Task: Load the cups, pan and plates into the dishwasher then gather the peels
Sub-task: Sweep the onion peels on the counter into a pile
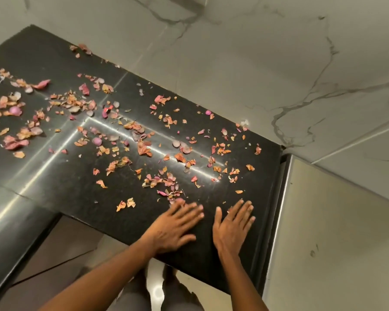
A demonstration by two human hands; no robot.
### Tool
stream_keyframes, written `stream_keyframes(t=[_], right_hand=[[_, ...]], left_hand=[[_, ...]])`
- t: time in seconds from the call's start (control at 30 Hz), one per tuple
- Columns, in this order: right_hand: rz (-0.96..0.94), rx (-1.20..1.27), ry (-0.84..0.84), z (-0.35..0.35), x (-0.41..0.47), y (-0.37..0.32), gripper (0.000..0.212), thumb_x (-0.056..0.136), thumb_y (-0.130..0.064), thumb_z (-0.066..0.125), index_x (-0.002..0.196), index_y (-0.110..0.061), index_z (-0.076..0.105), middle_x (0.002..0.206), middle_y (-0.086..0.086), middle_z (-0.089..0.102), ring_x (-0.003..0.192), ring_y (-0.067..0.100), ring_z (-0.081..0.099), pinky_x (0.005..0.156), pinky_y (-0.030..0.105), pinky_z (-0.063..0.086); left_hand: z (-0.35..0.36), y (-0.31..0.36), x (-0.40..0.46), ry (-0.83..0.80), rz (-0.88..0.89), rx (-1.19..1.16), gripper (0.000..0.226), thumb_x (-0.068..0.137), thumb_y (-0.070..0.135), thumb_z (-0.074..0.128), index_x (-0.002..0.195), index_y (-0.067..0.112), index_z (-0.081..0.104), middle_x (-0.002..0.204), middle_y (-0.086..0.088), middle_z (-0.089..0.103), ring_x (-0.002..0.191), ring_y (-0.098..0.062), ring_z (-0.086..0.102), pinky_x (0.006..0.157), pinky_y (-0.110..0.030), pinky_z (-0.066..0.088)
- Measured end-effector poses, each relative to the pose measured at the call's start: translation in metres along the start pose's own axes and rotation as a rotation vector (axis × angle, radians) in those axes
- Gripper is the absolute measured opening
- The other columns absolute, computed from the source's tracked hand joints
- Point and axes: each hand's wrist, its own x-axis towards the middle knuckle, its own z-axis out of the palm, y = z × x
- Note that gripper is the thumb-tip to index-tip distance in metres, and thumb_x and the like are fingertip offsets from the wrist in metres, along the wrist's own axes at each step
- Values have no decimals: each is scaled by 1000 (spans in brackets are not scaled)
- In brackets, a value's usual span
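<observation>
Pink, purple and orange onion peels (142, 147) lie scattered over most of a black polished countertop (76, 189). My left hand (177, 225) lies flat on the counter near its front edge, fingers straight and spread, fingertips touching a small clump of peels (169, 189). Just right of it, my right hand (231, 223) also rests flat and holds nothing. No cups, pan, plates or dishwasher are in view.
A white marble-patterned wall (256, 63) runs behind and to the right of the counter. A steel-coloured appliance side (323, 243) stands against the counter's right end. The counter's front edge cuts in an L shape, with floor (76, 250) and my legs below.
</observation>
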Motion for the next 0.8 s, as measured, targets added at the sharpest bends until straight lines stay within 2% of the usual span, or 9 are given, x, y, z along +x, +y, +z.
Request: stream_keyframes(t=[0.1,0.27,0.37,0.43,0.5,0.57,0.63,0.7,0.8], right_hand=[[-173,-14,-30,-4,10,-38,83,105,-63,15,163,-4,2,169,22,-3,158,33,-6,128,54,3],[-491,121,-174,-8,23,-97,73,108,-56,13,163,-13,-10,170,12,-16,156,22,-22,128,49,-4],[-747,390,-354,-21,28,-113,67,110,-49,22,163,-24,-9,171,-4,-12,156,9,-15,130,44,-1],[-719,607,-392,-32,36,-105,65,110,-47,31,164,-32,-1,172,-10,0,158,8,-3,130,45,8],[-566,684,-179,-36,53,-83,60,108,-47,35,163,-30,17,171,-3,18,158,16,13,127,51,18],[-368,565,56,-32,80,-47,62,107,-49,32,161,-20,27,169,7,22,158,23,12,126,57,17],[-192,392,129,-28,111,-10,70,105,-53,30,162,-13,20,171,17,9,159,30,0,126,60,11],[-115,256,102,-27,135,14,79,104,-60,27,163,-11,10,169,23,2,158,36,-2,126,58,11],[-208,114,38,-27,150,9,85,102,-70,16,163,-12,2,169,22,0,158,34,-2,129,52,6]], left_hand=[[-11,-34,9,83,-230,58,76,103,65,10,161,16,6,168,-7,-1,155,-25,-6,124,-55,-2],[-26,-59,13,165,-447,193,68,107,48,16,159,5,6,167,-18,-6,155,-29,-9,121,-63,1],[-23,-44,10,214,-556,163,68,103,36,24,158,1,5,166,-21,-9,155,-32,-8,120,-66,3],[-16,-22,14,242,-557,97,66,103,33,26,158,0,9,166,-21,-6,155,-34,-5,120,-67,6],[-6,4,21,294,-498,25,64,104,34,29,157,1,18,167,-20,1,155,-32,1,121,-64,9],[5,31,29,313,-355,-28,63,104,36,32,158,5,22,167,-17,5,156,-30,3,123,-60,9],[14,52,37,245,-130,-40,62,106,39,32,161,13,16,169,-10,3,156,-27,0,124,-55,4],[15,56,46,144,7,-48,60,108,44,23,162,24,4,169,-3,-5,156,-23,-7,124,-50,-5],[10,38,59,118,-68,-36,60,108,52,14,161,28,2,169,0,-5,155,-20,-8,124,-50,-6]])
